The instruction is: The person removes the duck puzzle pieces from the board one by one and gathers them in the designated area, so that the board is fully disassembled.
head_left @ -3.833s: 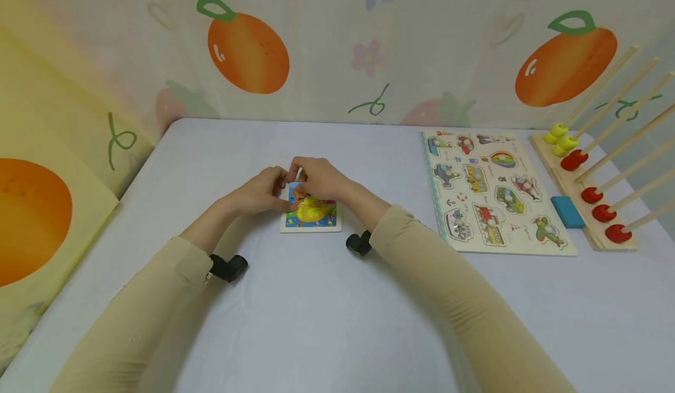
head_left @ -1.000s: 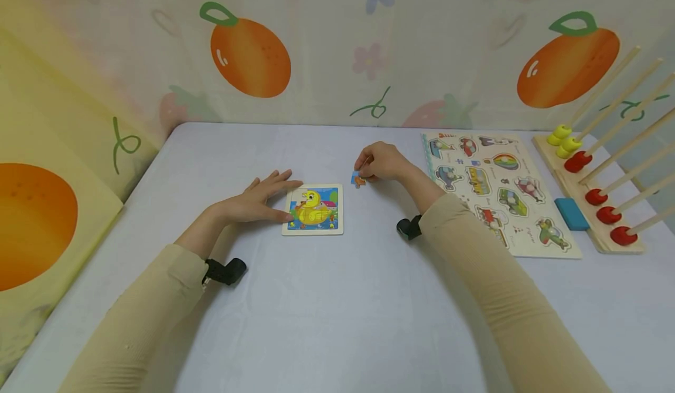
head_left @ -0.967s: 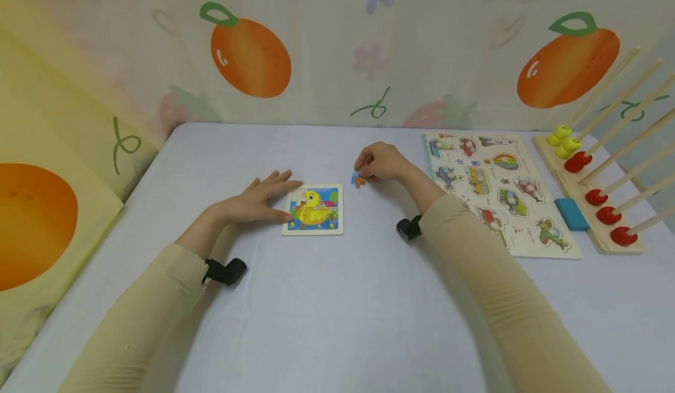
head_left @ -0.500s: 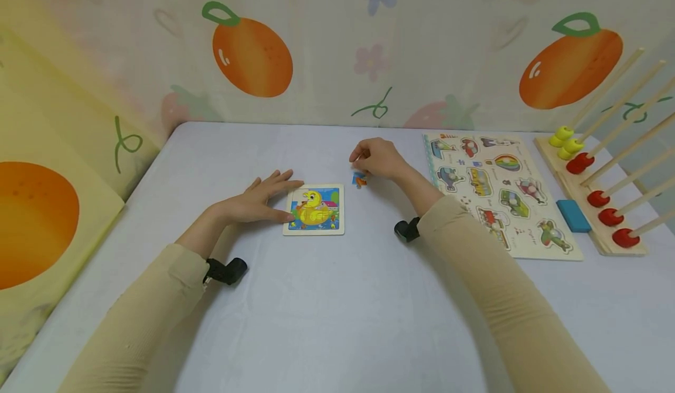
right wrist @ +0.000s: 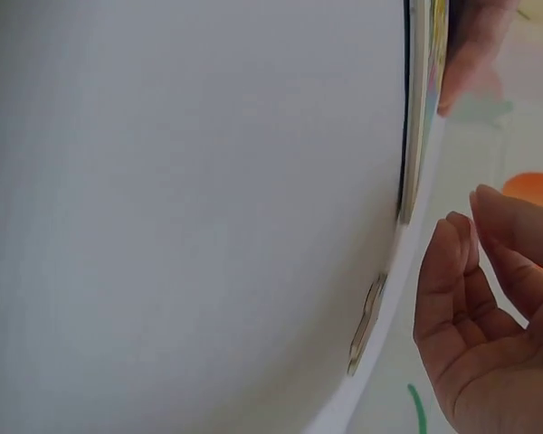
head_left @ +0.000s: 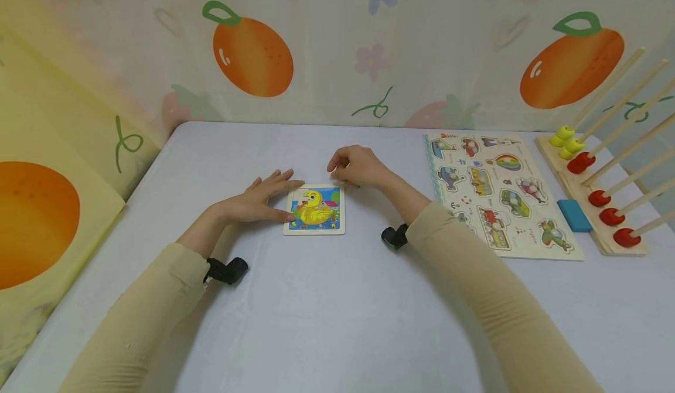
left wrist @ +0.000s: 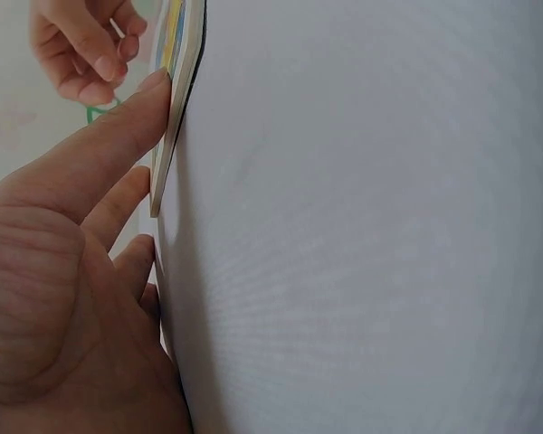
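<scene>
A small square duck jigsaw puzzle point(head_left: 316, 212) in a pale frame lies mid-table. My left hand point(head_left: 255, 201) rests at its left side, fingers spread, with the thumb on the puzzle's edge; the left wrist view shows this thumb point(left wrist: 118, 136) against the frame. My right hand point(head_left: 358, 166) hovers just beyond the puzzle's upper right corner. In the right wrist view the fingers of this hand point(right wrist: 489, 316) are loosely bent, with a gap between thumb and forefinger and nothing held. A loose puzzle piece point(right wrist: 366, 324) lies flat on the table close by, mostly hidden under the hand in the head view.
To the right lies a wooden vehicle peg puzzle board point(head_left: 495, 205). Beside it are a blue block point(head_left: 575, 215) and a wooden bead rack point(head_left: 606, 217) with tall rods. A patterned cloth point(head_left: 327, 41) hangs behind the white table point(head_left: 311, 311).
My right hand took a blue and orange piece from the puzzle's upper left, set it down to the right, let go, and moved back left. The left hand's fingers have spread.
</scene>
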A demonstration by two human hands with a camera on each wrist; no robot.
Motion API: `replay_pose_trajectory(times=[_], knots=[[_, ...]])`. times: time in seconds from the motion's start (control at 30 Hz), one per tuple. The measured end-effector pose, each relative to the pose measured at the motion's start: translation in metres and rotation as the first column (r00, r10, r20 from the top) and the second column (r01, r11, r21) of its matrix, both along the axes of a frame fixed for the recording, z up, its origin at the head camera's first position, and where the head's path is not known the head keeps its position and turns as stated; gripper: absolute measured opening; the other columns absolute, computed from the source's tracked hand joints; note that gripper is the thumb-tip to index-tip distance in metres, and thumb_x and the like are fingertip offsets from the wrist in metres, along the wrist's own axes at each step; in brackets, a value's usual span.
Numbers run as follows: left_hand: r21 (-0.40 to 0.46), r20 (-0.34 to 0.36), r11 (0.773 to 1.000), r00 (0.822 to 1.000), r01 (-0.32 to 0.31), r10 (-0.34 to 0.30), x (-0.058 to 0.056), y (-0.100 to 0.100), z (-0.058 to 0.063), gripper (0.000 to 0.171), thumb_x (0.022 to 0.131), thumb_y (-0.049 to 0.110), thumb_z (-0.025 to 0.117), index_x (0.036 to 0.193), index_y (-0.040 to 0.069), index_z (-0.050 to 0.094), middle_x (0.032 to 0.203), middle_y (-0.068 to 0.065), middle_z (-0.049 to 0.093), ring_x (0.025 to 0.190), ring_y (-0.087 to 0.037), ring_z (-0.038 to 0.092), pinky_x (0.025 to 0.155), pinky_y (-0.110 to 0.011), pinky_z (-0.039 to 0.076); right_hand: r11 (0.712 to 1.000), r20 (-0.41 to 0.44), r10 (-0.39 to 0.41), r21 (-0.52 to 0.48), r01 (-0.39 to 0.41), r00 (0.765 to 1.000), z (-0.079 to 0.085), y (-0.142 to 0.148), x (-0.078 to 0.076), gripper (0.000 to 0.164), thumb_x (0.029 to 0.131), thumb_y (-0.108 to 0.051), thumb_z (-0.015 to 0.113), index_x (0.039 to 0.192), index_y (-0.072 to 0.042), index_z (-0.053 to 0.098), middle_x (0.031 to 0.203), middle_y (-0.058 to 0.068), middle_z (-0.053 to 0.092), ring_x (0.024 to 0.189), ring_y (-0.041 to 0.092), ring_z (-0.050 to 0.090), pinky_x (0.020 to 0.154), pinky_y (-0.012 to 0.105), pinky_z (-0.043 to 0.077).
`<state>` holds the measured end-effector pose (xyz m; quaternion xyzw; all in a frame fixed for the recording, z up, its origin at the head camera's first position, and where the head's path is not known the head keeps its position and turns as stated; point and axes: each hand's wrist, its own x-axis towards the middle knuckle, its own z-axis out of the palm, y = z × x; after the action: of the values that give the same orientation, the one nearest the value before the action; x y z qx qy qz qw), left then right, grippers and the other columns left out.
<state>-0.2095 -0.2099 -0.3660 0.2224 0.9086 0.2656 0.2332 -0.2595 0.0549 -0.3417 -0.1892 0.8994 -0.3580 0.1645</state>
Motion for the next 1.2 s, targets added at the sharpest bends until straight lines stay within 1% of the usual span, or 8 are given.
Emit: replay_pose_trajectory(times=[0.07, 0.27, 0.4, 0.5, 0.67, 0.87, 1.07, 1.2], knots=[[-0.001, 0.000, 1.000, 1.000, 0.001, -0.001, 0.000, 0.000, 0.001, 0.079, 0.089, 0.039, 0.068, 0.156, 0.024, 0.029, 0.170, -0.010, 0.003, 0.157, -0.035, -0.010, 0.122, -0.064, -0.012, 0.999, -0.002, 0.036, 0.002, -0.036, 0.999, -0.001, -0.004, 0.001, 0.016, 0.092, -0.015, 0.066, 0.106, -0.008, 0.069, 0.081, 0.001, 0.059, 0.068, 0.014, 0.053, 0.061, 0.019, 0.044], [0.008, 0.006, 1.000, 1.000, 0.005, -0.005, 0.001, 0.000, 0.002, 0.078, 0.089, 0.038, 0.067, 0.156, 0.023, 0.029, 0.169, -0.010, 0.002, 0.157, -0.035, -0.011, 0.121, -0.065, -0.012, 0.991, 0.027, 0.136, 0.000, -0.136, 0.990, -0.003, -0.014, 0.006, 0.016, 0.089, -0.013, 0.067, 0.104, -0.010, 0.069, 0.086, 0.002, 0.062, 0.079, 0.015, 0.055, 0.068, 0.020, 0.045], [0.016, 0.009, 1.000, 1.000, 0.011, -0.011, 0.001, 0.000, 0.001, 0.079, 0.090, 0.038, 0.067, 0.156, 0.022, 0.029, 0.169, -0.011, 0.002, 0.157, -0.035, -0.011, 0.121, -0.065, -0.013, 0.982, 0.039, 0.186, 0.013, -0.186, 0.982, -0.002, -0.020, 0.011, 0.017, 0.088, -0.012, 0.069, 0.105, -0.011, 0.069, 0.085, 0.002, 0.063, 0.077, 0.014, 0.056, 0.069, 0.021, 0.046], [0.016, 0.006, 1.000, 1.000, 0.012, -0.012, 0.000, 0.000, 0.001, 0.079, 0.090, 0.038, 0.067, 0.156, 0.022, 0.028, 0.169, -0.010, 0.002, 0.157, -0.035, -0.012, 0.121, -0.065, -0.013, 0.979, 0.043, 0.201, 0.024, -0.202, 0.979, -0.001, -0.022, 0.013, 0.018, 0.088, -0.011, 0.070, 0.106, -0.011, 0.069, 0.086, 0.002, 0.064, 0.077, 0.014, 0.056, 0.071, 0.021, 0.046], [0.016, 0.003, 1.000, 1.000, 0.012, -0.012, 0.001, 0.000, 0.001, 0.079, 0.090, 0.038, 0.067, 0.156, 0.022, 0.028, 0.169, -0.010, 0.002, 0.157, -0.034, -0.012, 0.121, -0.066, -0.013, 0.975, 0.041, 0.216, 0.043, -0.218, 0.975, -0.001, -0.025, 0.015, 0.019, 0.087, -0.012, 0.072, 0.105, -0.012, 0.068, 0.087, 0.001, 0.063, 0.082, 0.015, 0.054, 0.074, 0.023, 0.044], [0.018, 0.005, 1.000, 1.000, 0.011, -0.012, 0.001, 0.000, 0.001, 0.079, 0.090, 0.037, 0.067, 0.157, 0.022, 0.028, 0.170, -0.009, 0.002, 0.157, -0.034, -0.012, 0.121, -0.065, -0.013, 0.971, 0.026, 0.233, 0.058, -0.234, 0.972, -0.003, -0.026, 0.018, 0.021, 0.086, -0.013, 0.073, 0.106, -0.011, 0.067, 0.083, 0.000, 0.060, 0.078, 0.014, 0.052, 0.071, 0.021, 0.042], [0.014, 0.003, 1.000, 1.000, 0.011, -0.011, 0.000, 0.000, 0.001, 0.079, 0.090, 0.037, 0.067, 0.157, 0.021, 0.028, 0.169, -0.010, 0.002, 0.157, -0.034, -0.012, 0.121, -0.065, -0.013, 0.965, 0.030, 0.249, 0.076, -0.250, 0.968, -0.003, -0.027, 0.019, 0.025, 0.088, -0.016, 0.073, 0.111, -0.011, 0.065, 0.082, 0.001, 0.058, 0.072, 0.013, 0.051, 0.068, 0.020, 0.041], [0.012, 0.004, 1.000, 1.000, 0.007, -0.007, -0.001, -0.001, 0.001, 0.078, 0.090, 0.036, 0.067, 0.157, 0.022, 0.028, 0.170, -0.010, 0.002, 0.157, -0.034, -0.012, 0.121, -0.064, -0.014, 0.958, 0.020, 0.267, 0.100, -0.267, 0.964, -0.003, -0.028, 0.020, 0.027, 0.088, -0.016, 0.073, 0.113, -0.011, 0.064, 0.082, 0.000, 0.056, 0.073, 0.012, 0.050, 0.069, 0.020, 0.040]])
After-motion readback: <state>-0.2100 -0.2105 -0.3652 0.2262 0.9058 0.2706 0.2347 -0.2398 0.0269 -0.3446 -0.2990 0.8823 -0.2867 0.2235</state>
